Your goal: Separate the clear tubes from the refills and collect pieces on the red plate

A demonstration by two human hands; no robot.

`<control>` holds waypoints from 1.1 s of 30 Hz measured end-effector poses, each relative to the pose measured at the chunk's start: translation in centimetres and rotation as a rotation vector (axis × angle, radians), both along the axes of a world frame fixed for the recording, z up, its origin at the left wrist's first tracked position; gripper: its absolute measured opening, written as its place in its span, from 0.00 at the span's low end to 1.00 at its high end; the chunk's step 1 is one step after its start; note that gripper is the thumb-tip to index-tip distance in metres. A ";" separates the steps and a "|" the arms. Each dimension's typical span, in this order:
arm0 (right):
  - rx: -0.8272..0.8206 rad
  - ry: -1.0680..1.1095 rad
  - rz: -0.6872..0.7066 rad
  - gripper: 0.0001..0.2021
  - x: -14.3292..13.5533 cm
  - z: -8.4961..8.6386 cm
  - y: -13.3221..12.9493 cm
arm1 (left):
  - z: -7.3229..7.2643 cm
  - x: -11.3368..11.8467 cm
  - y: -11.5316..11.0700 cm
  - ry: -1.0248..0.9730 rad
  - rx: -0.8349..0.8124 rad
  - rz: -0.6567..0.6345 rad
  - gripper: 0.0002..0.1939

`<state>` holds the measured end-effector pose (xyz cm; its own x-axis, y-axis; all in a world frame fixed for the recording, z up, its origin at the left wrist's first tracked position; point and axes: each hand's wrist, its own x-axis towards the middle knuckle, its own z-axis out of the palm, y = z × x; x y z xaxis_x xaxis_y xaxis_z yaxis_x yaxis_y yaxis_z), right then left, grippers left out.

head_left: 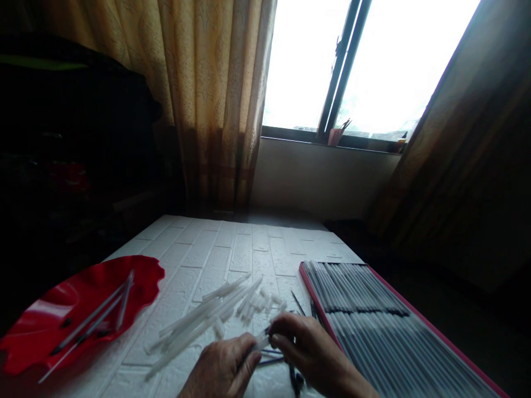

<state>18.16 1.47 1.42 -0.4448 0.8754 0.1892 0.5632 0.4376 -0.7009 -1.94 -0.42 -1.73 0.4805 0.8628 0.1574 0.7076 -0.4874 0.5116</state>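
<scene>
My left hand (224,366) is closed around a clear plastic pen barrel (260,342) at the front of the table. At the barrel's upper end my right hand (313,351) pinches a small dark piece, mostly hidden by its fingers; I cannot tell whether it is inside the barrel. Beyond my left hand lies a loose pile of clear pen barrels (188,326). Short translucent pieces (259,301), probably caps, are scattered just past my hands. Thin dark rods (271,359), like ink refills, lie beneath and beside my right hand.
A red-edged box (369,331) packed with rows of pens stands at the right. On the left, a scalloped red dish (136,265) holds a few pens and parts. The table has a white brick-pattern cover (207,251). Behind are curtains (215,99) and a window.
</scene>
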 end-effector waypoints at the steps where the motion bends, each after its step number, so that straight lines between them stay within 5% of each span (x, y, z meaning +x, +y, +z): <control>1: 0.015 -0.036 -0.014 0.06 -0.1 -0.1 0.1 | 0.0 0.0 0.0 -0.001 -0.003 -0.001 0.14; 6: 0.075 -0.229 -0.077 0.19 -0.9 -0.7 0.4 | -0.4 0.1 0.1 0.016 -0.016 -0.012 0.14; 10: -0.002 -0.183 -0.071 0.24 -0.9 -0.6 0.3 | -0.5 0.0 0.1 0.002 -0.020 -0.005 0.14; 18: -0.067 0.026 -0.013 0.03 0.0 0.6 -0.2 | 0.0 0.0 0.3 -0.013 -0.033 0.017 0.14; 33: -0.002 -0.081 -0.027 0.19 -0.4 0.5 0.1 | 0.4 -0.2 0.0 -0.091 -0.003 0.021 0.13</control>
